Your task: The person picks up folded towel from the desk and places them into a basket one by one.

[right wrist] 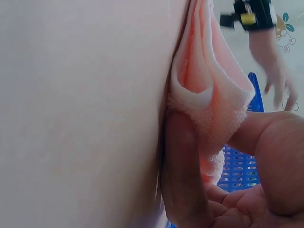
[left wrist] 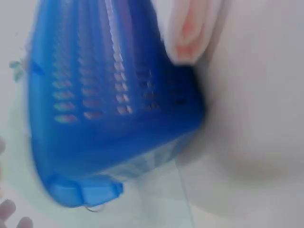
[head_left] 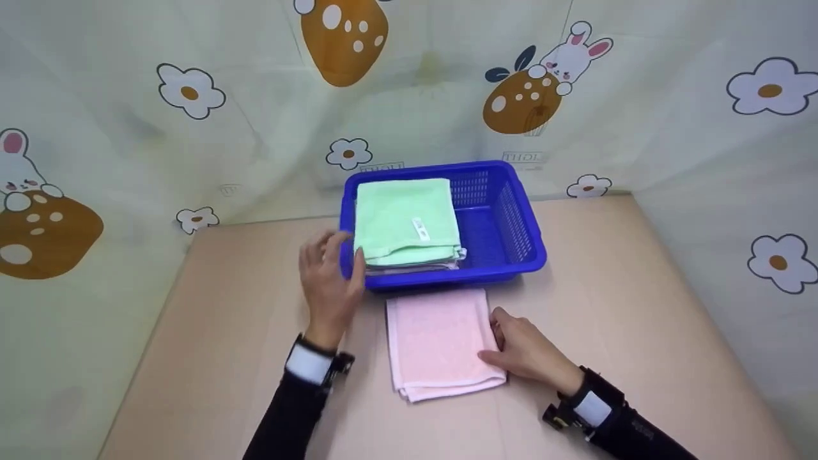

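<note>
A folded pink towel point(head_left: 438, 338) lies on the table in front of a blue plastic basket point(head_left: 537, 255). My right hand point(head_left: 527, 348) pinches the towel's right edge, thumb on top and fingers beneath. In the right wrist view the folded layers of the pink towel point(right wrist: 209, 114) show between thumb and fingers. Beside the basket's front left corner hovers my left hand point(head_left: 329, 281), its fingers loosely bent and holding nothing. A folded green towel point(head_left: 396, 207) with a small white label tops a stack in the basket's left part, with other cloth edges below it.
The basket's perforated side point(left wrist: 118, 95) fills much of the blurred left wrist view. Around the beige table point(head_left: 243, 319) hangs a pale curtain point(head_left: 268, 121) printed with rabbits and flowers, close behind the basket. Both wrists wear dark bands with small cameras.
</note>
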`<move>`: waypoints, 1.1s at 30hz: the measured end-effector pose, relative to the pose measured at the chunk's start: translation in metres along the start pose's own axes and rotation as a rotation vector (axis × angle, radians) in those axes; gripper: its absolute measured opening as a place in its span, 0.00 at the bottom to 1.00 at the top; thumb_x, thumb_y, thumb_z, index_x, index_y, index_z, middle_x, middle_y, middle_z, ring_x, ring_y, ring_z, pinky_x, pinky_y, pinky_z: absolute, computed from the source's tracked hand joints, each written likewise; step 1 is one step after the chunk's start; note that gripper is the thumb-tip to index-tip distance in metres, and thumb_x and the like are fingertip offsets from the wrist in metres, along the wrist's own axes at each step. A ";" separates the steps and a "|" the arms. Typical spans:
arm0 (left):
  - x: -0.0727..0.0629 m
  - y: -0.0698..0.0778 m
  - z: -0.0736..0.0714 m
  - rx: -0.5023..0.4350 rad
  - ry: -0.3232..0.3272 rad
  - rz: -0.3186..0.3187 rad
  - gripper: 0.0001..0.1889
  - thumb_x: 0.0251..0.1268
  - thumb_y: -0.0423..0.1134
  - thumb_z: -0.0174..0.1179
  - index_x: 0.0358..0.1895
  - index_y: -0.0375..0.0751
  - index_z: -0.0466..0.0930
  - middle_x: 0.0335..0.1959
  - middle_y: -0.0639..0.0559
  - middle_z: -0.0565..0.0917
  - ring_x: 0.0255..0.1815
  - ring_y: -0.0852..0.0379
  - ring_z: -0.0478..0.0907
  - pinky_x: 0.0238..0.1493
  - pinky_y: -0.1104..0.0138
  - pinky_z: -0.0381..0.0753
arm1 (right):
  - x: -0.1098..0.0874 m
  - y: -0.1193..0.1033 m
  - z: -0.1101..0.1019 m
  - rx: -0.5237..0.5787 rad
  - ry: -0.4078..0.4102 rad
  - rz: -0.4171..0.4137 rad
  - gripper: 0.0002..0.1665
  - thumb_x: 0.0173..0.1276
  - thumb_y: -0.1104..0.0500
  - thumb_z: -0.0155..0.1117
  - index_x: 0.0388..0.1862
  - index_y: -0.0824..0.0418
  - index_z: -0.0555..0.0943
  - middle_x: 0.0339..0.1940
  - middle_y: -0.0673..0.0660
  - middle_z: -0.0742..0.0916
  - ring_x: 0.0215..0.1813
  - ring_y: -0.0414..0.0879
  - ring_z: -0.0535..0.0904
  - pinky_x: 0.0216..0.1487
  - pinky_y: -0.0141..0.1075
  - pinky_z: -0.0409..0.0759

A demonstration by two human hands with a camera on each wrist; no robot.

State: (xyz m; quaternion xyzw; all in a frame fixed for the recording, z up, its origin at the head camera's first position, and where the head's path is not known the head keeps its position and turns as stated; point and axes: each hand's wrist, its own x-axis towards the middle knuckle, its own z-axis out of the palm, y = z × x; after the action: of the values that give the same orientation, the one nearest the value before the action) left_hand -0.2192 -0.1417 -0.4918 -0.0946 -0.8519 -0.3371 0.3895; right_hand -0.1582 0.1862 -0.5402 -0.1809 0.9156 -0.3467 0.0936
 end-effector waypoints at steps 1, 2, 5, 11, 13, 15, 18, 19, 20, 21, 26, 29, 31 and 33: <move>-0.007 0.002 -0.007 -0.024 -0.025 -0.030 0.13 0.70 0.40 0.65 0.51 0.38 0.79 0.51 0.41 0.78 0.49 0.46 0.76 0.50 0.55 0.78 | 0.000 0.000 0.000 0.003 -0.001 -0.001 0.22 0.58 0.58 0.79 0.41 0.59 0.73 0.22 0.43 0.79 0.23 0.35 0.70 0.25 0.29 0.67; -0.013 0.003 -0.014 -0.050 -0.079 -0.072 0.13 0.70 0.40 0.66 0.50 0.37 0.77 0.47 0.42 0.77 0.44 0.48 0.76 0.45 0.58 0.78 | 0.000 0.000 0.000 0.005 -0.001 -0.001 0.23 0.58 0.58 0.79 0.42 0.59 0.73 0.22 0.44 0.79 0.23 0.36 0.71 0.25 0.29 0.68; -0.028 0.005 -0.032 -0.109 -0.324 -0.235 0.17 0.70 0.41 0.68 0.55 0.40 0.75 0.39 0.46 0.77 0.35 0.55 0.76 0.36 0.65 0.77 | 0.001 0.001 -0.002 0.029 0.005 0.017 0.26 0.57 0.57 0.80 0.45 0.60 0.73 0.23 0.45 0.81 0.25 0.37 0.73 0.27 0.30 0.70; -0.039 0.023 -0.049 -0.109 -0.526 -0.259 0.16 0.69 0.41 0.69 0.52 0.41 0.76 0.26 0.53 0.79 0.27 0.61 0.76 0.29 0.69 0.77 | 0.004 0.004 -0.003 0.137 0.024 0.124 0.37 0.59 0.48 0.81 0.57 0.63 0.71 0.25 0.49 0.82 0.26 0.41 0.76 0.28 0.33 0.74; -0.043 0.030 -0.050 -0.086 -0.549 -0.247 0.10 0.68 0.42 0.69 0.42 0.42 0.79 0.22 0.56 0.78 0.24 0.62 0.74 0.27 0.70 0.74 | 0.006 0.006 -0.002 0.184 0.016 0.145 0.36 0.62 0.48 0.79 0.58 0.65 0.71 0.25 0.50 0.84 0.25 0.42 0.78 0.28 0.34 0.77; -0.049 0.035 -0.048 -0.057 -0.620 -0.267 0.10 0.69 0.45 0.69 0.35 0.44 0.81 0.20 0.58 0.78 0.21 0.63 0.72 0.24 0.70 0.72 | 0.008 0.008 -0.001 0.224 0.009 0.157 0.33 0.65 0.50 0.77 0.57 0.66 0.71 0.25 0.51 0.85 0.22 0.42 0.79 0.26 0.35 0.79; -0.061 0.036 -0.037 -0.004 -0.769 -0.321 0.17 0.70 0.52 0.66 0.29 0.43 0.82 0.18 0.57 0.78 0.19 0.62 0.70 0.23 0.69 0.71 | 0.010 0.010 -0.002 0.262 0.000 0.181 0.28 0.68 0.51 0.73 0.54 0.68 0.73 0.24 0.53 0.86 0.17 0.41 0.80 0.21 0.35 0.80; -0.065 0.036 -0.032 0.012 -0.816 -0.331 0.19 0.70 0.55 0.65 0.30 0.42 0.81 0.19 0.56 0.77 0.19 0.61 0.70 0.24 0.68 0.71 | 0.010 0.010 -0.002 0.271 -0.005 0.190 0.26 0.69 0.51 0.72 0.52 0.68 0.73 0.24 0.53 0.86 0.15 0.40 0.79 0.19 0.35 0.79; -0.070 0.036 -0.027 0.023 -0.853 -0.337 0.22 0.69 0.57 0.65 0.32 0.40 0.81 0.19 0.55 0.78 0.19 0.59 0.71 0.24 0.66 0.71 | 0.011 0.010 -0.003 0.279 -0.011 0.199 0.25 0.70 0.51 0.71 0.51 0.69 0.74 0.24 0.53 0.86 0.14 0.40 0.79 0.18 0.34 0.79; -0.073 0.036 -0.022 0.039 -0.883 -0.336 0.24 0.69 0.59 0.64 0.35 0.37 0.81 0.21 0.52 0.79 0.21 0.57 0.73 0.25 0.64 0.73 | 0.011 0.011 -0.003 0.288 -0.019 0.208 0.24 0.71 0.51 0.71 0.50 0.69 0.75 0.24 0.54 0.86 0.13 0.39 0.79 0.16 0.34 0.79; -0.086 0.037 -0.001 0.076 -0.941 -0.282 0.30 0.65 0.60 0.67 0.41 0.30 0.79 0.24 0.45 0.79 0.25 0.48 0.78 0.29 0.56 0.76 | 0.011 0.016 -0.004 0.284 -0.053 0.191 0.17 0.71 0.52 0.70 0.40 0.66 0.78 0.18 0.52 0.84 0.11 0.38 0.78 0.13 0.34 0.78; -0.087 0.035 0.003 0.063 -0.948 -0.271 0.24 0.64 0.57 0.68 0.31 0.38 0.75 0.21 0.51 0.72 0.25 0.50 0.74 0.28 0.58 0.71 | 0.010 0.017 -0.005 0.270 -0.061 0.166 0.16 0.71 0.53 0.71 0.33 0.63 0.77 0.16 0.50 0.82 0.10 0.38 0.77 0.13 0.34 0.77; -0.087 0.034 0.003 0.045 -0.949 -0.281 0.24 0.64 0.56 0.69 0.25 0.43 0.69 0.19 0.55 0.65 0.24 0.53 0.68 0.28 0.62 0.66 | 0.011 0.017 -0.005 0.269 -0.065 0.163 0.16 0.71 0.54 0.71 0.31 0.62 0.76 0.17 0.50 0.81 0.11 0.38 0.77 0.13 0.35 0.78; -0.087 0.033 0.003 0.024 -0.941 -0.285 0.25 0.64 0.55 0.69 0.22 0.46 0.64 0.19 0.57 0.60 0.23 0.56 0.63 0.27 0.65 0.61 | 0.011 0.016 -0.004 0.265 -0.065 0.159 0.16 0.70 0.55 0.71 0.31 0.61 0.75 0.18 0.50 0.81 0.11 0.38 0.77 0.13 0.35 0.78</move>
State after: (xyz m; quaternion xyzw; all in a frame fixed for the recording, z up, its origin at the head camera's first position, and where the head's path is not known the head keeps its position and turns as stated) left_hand -0.1475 -0.1064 -0.5401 -0.1144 -0.9438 -0.2978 -0.0865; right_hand -0.1738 0.1956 -0.5484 -0.1052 0.8696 -0.4502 0.1732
